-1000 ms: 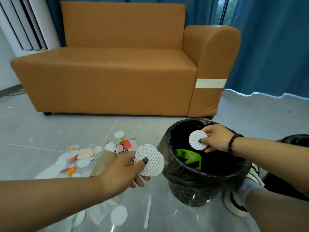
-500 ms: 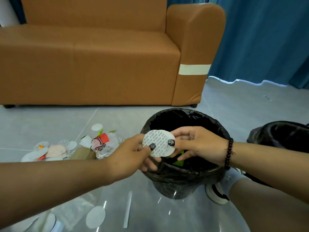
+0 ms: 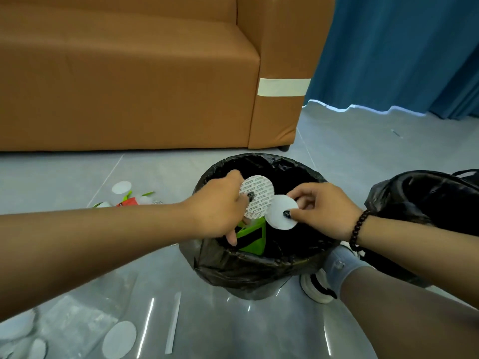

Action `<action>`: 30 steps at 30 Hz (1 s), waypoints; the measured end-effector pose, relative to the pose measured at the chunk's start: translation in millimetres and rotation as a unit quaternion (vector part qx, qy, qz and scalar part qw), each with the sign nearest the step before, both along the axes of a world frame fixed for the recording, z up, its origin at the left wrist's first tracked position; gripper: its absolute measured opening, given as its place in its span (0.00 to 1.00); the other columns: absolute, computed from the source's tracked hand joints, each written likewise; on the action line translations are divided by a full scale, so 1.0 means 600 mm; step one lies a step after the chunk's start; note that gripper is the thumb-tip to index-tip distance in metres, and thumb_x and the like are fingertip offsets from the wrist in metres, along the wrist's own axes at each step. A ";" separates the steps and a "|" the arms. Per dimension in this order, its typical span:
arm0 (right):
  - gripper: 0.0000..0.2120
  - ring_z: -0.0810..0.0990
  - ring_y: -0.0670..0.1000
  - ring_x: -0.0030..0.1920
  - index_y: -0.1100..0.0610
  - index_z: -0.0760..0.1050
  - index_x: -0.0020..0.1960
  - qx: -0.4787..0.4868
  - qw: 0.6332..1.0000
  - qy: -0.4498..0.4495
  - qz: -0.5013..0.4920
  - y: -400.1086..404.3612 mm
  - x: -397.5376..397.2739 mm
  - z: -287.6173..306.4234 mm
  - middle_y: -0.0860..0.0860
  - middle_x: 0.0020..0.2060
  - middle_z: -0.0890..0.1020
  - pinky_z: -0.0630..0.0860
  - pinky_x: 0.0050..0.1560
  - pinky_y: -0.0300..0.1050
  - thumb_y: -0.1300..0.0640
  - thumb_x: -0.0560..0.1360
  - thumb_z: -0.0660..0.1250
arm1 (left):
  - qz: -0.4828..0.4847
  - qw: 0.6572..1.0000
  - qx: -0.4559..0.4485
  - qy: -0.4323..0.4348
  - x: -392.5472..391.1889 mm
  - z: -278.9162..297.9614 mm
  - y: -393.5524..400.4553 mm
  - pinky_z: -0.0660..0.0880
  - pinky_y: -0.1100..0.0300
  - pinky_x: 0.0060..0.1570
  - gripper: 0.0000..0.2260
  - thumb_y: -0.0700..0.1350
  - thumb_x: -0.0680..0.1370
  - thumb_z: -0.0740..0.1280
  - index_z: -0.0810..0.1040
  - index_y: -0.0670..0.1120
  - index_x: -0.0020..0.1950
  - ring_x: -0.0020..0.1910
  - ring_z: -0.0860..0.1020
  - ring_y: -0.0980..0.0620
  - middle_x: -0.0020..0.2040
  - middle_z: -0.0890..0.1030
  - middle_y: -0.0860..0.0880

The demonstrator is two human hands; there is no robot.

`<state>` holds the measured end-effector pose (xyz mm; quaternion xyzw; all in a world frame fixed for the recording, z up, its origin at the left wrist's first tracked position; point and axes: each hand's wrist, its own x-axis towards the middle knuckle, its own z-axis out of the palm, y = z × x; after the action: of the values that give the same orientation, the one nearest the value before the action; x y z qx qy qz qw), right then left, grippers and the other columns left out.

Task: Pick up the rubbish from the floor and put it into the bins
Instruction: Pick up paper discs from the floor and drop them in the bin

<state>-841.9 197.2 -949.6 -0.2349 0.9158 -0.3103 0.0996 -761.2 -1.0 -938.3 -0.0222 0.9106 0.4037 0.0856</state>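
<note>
Hands are both over the open black bin (image 3: 259, 263), which has a black bag inside it. The left hand (image 3: 220, 211) pinches a round printed seal disc (image 3: 259, 193) with thumb on top, so its grip is closed on that disc. The right hand (image 3: 321, 211) pinches a plain white disc (image 3: 278, 212) the same way. The two discs overlap a little above the mouth of the bin. A green wrapper (image 3: 252, 238) already lies inside.

More rubbish waits on the floor (image 3: 363, 156): a white disc (image 3: 121, 187) and a red scrap (image 3: 127, 202) far left near the sofa (image 3: 129, 86), and another white disc (image 3: 119, 339) close by at the bottom. A second black bag (image 3: 425, 198) sits to the right.

What could go wrong? These discs look thin and light. I think one could flutter sideways when let go and land on the floor beside the bin. The two discs could also stick together, or one could stick to a finger and not drop. The left hand is near the bin's edge, so a bump might tip the bin.
</note>
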 end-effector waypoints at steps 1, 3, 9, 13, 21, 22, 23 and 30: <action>0.06 0.78 0.41 0.34 0.52 0.80 0.46 0.043 0.999 0.019 0.022 0.002 -0.001 -0.005 0.48 0.35 0.83 0.78 0.45 0.40 0.59 0.70 0.72 | -0.025 0.998 -0.061 0.016 -0.008 0.005 0.002 0.70 0.61 0.25 0.06 0.45 0.83 0.55 0.64 0.46 0.47 0.25 0.80 0.54 0.32 0.80 0.46; 0.08 0.77 0.38 0.35 0.52 0.80 0.50 0.089 0.994 0.029 0.055 0.003 -0.001 -0.014 0.45 0.37 0.82 0.76 0.44 0.33 0.58 0.72 0.71 | -0.070 0.984 -0.163 0.033 -0.019 0.004 0.005 0.69 0.57 0.30 0.13 0.46 0.82 0.57 0.64 0.46 0.38 0.28 0.77 0.50 0.31 0.74 0.47; 0.12 0.75 0.35 0.31 0.53 0.79 0.55 0.121 0.987 0.037 0.098 0.010 0.002 -0.017 0.45 0.39 0.84 0.70 0.37 0.22 0.62 0.73 0.67 | -0.137 0.962 -0.237 -0.020 -0.026 -0.030 0.003 0.72 0.49 0.41 0.11 0.46 0.82 0.59 0.71 0.45 0.41 0.35 0.70 0.46 0.37 0.74 0.45; 0.10 0.77 0.38 0.33 0.53 0.80 0.52 0.096 0.990 0.054 0.086 0.012 0.004 -0.009 0.47 0.41 0.84 0.75 0.41 0.28 0.63 0.73 0.66 | -0.093 0.966 -0.238 0.037 -0.012 -0.020 -0.004 0.77 0.53 0.50 0.11 0.48 0.79 0.63 0.75 0.52 0.61 0.47 0.78 0.55 0.47 0.81 0.56; 0.09 0.80 0.43 0.39 0.51 0.81 0.46 -0.018 0.990 0.079 0.115 -0.036 0.047 0.037 0.44 0.38 0.82 0.74 0.39 0.27 0.63 0.73 0.67 | -0.033 0.985 -0.108 0.129 0.110 0.025 -0.061 0.69 0.74 0.34 0.06 0.41 0.77 0.66 0.81 0.51 0.49 0.34 0.77 0.63 0.35 0.78 0.65; 0.09 0.80 0.43 0.39 0.50 0.81 0.46 -0.029 0.987 0.088 0.132 -0.046 0.059 0.044 0.43 0.38 0.81 0.74 0.39 0.28 0.63 0.73 0.67 | -0.024 0.987 -0.103 0.120 0.132 0.026 -0.074 0.70 0.73 0.34 0.06 0.41 0.78 0.66 0.81 0.51 0.48 0.34 0.77 0.62 0.36 0.79 0.66; 0.09 0.80 0.42 0.40 0.50 0.81 0.46 -0.038 0.983 0.098 0.150 -0.055 0.069 0.049 0.42 0.38 0.81 0.75 0.40 0.28 0.63 0.73 0.67 | -0.010 0.990 -0.095 0.107 0.152 0.025 -0.087 0.72 0.71 0.35 0.07 0.41 0.78 0.66 0.80 0.52 0.47 0.34 0.78 0.61 0.36 0.80 0.64; 0.09 0.79 0.41 0.41 0.52 0.82 0.49 -0.011 0.946 0.147 0.288 -0.155 0.157 0.073 0.44 0.41 0.82 0.75 0.42 0.30 0.62 0.74 0.66 | 0.160 0.987 -0.009 -0.023 0.302 -0.015 -0.181 0.73 0.70 0.32 0.06 0.39 0.78 0.65 0.79 0.46 0.45 0.30 0.79 0.58 0.37 0.85 0.50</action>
<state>-747.9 104.2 -906.1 -0.5331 0.8098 -0.2407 0.0460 -580.2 -109.5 -947.6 -0.1775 0.8967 0.4036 0.0402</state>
